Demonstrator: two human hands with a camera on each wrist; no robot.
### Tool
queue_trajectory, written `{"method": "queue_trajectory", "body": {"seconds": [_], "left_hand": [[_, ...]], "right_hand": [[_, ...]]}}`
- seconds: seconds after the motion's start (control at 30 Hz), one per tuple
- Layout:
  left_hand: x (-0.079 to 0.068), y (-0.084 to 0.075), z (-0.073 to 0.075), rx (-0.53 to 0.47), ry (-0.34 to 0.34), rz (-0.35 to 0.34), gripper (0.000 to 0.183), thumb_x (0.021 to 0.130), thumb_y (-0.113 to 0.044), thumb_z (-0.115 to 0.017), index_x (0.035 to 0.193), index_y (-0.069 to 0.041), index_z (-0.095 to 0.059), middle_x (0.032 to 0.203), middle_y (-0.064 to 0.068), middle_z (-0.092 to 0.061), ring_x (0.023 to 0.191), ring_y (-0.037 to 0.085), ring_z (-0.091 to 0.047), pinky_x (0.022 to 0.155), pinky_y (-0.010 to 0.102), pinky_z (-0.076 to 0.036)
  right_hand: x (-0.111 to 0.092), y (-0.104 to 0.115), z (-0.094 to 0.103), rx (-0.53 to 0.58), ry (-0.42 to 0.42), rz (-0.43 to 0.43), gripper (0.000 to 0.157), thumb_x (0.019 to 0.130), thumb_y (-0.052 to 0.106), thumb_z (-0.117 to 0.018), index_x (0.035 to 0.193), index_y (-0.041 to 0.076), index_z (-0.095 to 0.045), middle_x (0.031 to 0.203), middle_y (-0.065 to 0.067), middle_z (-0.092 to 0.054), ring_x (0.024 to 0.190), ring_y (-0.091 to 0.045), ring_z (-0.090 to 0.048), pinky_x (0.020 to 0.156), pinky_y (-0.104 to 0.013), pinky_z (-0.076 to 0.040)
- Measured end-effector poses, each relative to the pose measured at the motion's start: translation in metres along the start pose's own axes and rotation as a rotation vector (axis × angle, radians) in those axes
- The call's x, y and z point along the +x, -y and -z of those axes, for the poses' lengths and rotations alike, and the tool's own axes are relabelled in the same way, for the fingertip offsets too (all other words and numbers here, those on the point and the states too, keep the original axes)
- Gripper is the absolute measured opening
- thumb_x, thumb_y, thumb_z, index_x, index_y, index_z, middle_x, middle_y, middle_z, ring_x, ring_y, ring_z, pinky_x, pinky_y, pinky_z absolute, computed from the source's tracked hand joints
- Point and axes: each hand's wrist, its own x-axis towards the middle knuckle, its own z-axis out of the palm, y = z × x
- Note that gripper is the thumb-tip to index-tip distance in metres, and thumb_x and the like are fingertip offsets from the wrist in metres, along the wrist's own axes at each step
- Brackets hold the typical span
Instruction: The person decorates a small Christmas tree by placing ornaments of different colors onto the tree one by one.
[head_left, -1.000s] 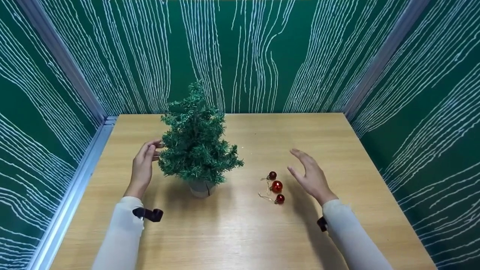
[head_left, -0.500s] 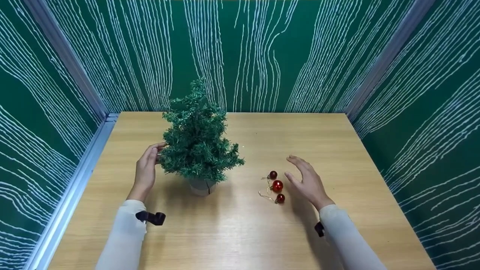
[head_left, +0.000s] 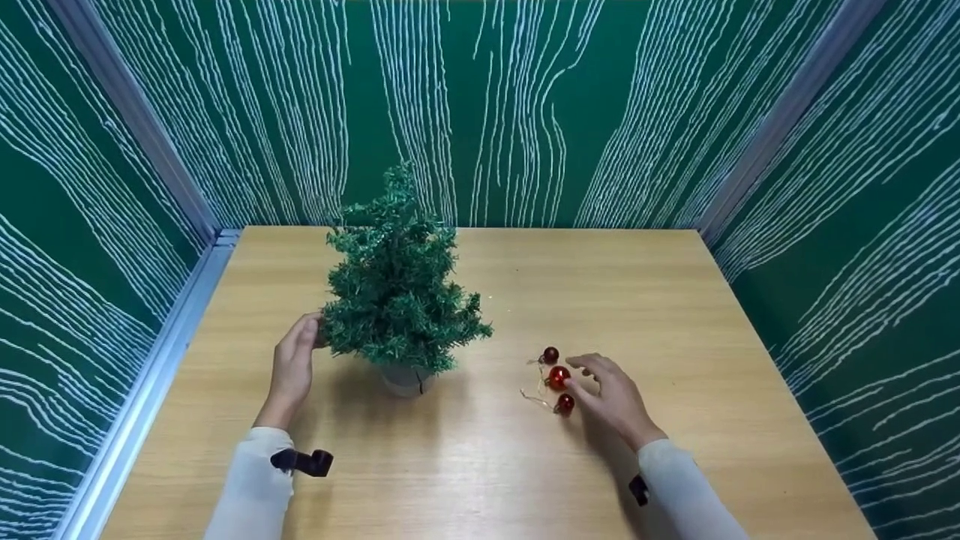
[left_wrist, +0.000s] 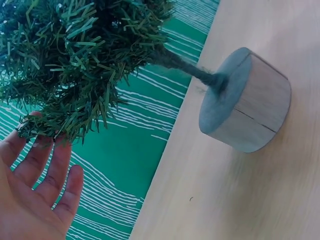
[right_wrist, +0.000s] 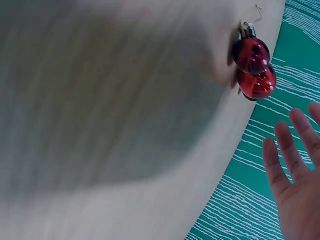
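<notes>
A small artificial Christmas tree (head_left: 401,292) stands upright on the table, its round pale wooden base (left_wrist: 252,102) showing in the left wrist view. My left hand (left_wrist: 42,190) touches the tips of its lower left branches, fingers extended and partly behind the needles. To the tree's right lie three shiny red bauble ornaments with gold hanging loops: a dark one (head_left: 550,355) at the back, a larger one (head_left: 559,377) in the middle and another (head_left: 565,404) in front. My right hand (head_left: 613,397) hovers just right of them, fingers spread loosely, thumb close to the middle bauble.
The light wooden table (head_left: 465,480) is enclosed by green walls (head_left: 510,112) with white wavy lines. A metal rail (head_left: 150,382) runs along its left edge. Each sleeve carries a dark wrist camera (head_left: 304,462).
My right hand has lowered and come nearer the baubles. The left hand has shifted slightly down along the tree's left side. Tree and baubles stay in place.
</notes>
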Motion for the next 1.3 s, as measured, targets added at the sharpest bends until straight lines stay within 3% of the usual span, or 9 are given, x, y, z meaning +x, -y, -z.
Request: {"method": "queue_trajectory", "body": {"seconds": [0.27, 0.47, 0.7, 0.93, 1.13, 1.3], "left_hand": [[-0.005, 0.002, 0.000, -0.026, -0.013, 0.018, 0.038, 0.106, -0.024, -0.043, 0.133, 0.000, -0.053, 0.130, 0.017, -0.058, 0.104, 0.004, -0.055, 0.094, 0.024, -0.044], [-0.009, 0.004, -0.001, -0.057, 0.009, 0.062, 0.040, 0.105, -0.020, -0.046, 0.141, -0.003, -0.046, 0.136, 0.014, -0.053, 0.111, 0.000, -0.053, 0.094, 0.015, -0.045], [-0.009, 0.010, -0.004, -0.042, -0.008, 0.072, 0.043, 0.105, -0.024, -0.048, 0.143, -0.006, -0.044, 0.136, 0.013, -0.051, 0.108, 0.003, -0.054, 0.093, 0.015, -0.044], [-0.010, 0.014, -0.009, -0.011, -0.039, 0.084, 0.038, 0.103, -0.021, -0.053, 0.136, -0.001, -0.052, 0.119, 0.016, -0.059, 0.097, 0.003, -0.058, 0.086, 0.016, -0.046], [-0.008, 0.016, -0.012, -0.010, -0.049, 0.077, 0.026, 0.101, -0.018, -0.056, 0.123, -0.005, -0.060, 0.102, 0.007, -0.060, 0.091, 0.013, -0.055, 0.076, 0.020, -0.046], [-0.011, 0.015, -0.011, -0.045, -0.052, 0.111, 0.024, 0.100, -0.017, -0.057, 0.120, -0.005, -0.061, 0.096, 0.002, -0.057, 0.088, 0.013, -0.054, 0.074, 0.020, -0.046]], "right_hand": [[-0.004, -0.004, -0.011, 0.015, 0.048, 0.007, 0.023, 0.086, 0.022, -0.077, 0.107, 0.014, -0.071, 0.107, 0.005, -0.066, 0.091, -0.018, -0.066, 0.084, -0.043, -0.055], [-0.006, -0.005, -0.016, -0.017, 0.090, 0.025, 0.027, 0.082, 0.022, -0.080, 0.107, 0.016, -0.072, 0.105, 0.007, -0.065, 0.089, -0.015, -0.064, 0.084, -0.042, -0.054], [-0.011, -0.007, -0.020, -0.035, 0.109, 0.033, 0.027, 0.078, 0.024, -0.083, 0.103, 0.019, -0.072, 0.103, 0.010, -0.063, 0.087, -0.011, -0.060, 0.082, -0.038, -0.053], [-0.016, -0.010, -0.021, -0.035, 0.133, 0.001, 0.030, 0.078, 0.021, -0.083, 0.105, 0.018, -0.072, 0.101, 0.011, -0.062, 0.082, -0.007, -0.057, 0.076, -0.031, -0.051], [-0.016, -0.011, -0.024, -0.026, 0.145, -0.023, 0.031, 0.078, 0.022, -0.083, 0.107, 0.017, -0.072, 0.101, 0.012, -0.062, 0.082, -0.007, -0.056, 0.076, -0.030, -0.050], [-0.016, -0.011, -0.027, -0.020, 0.144, -0.014, 0.031, 0.078, 0.021, -0.083, 0.106, 0.017, -0.072, 0.100, 0.013, -0.061, 0.080, -0.006, -0.055, 0.074, -0.028, -0.050]]}}
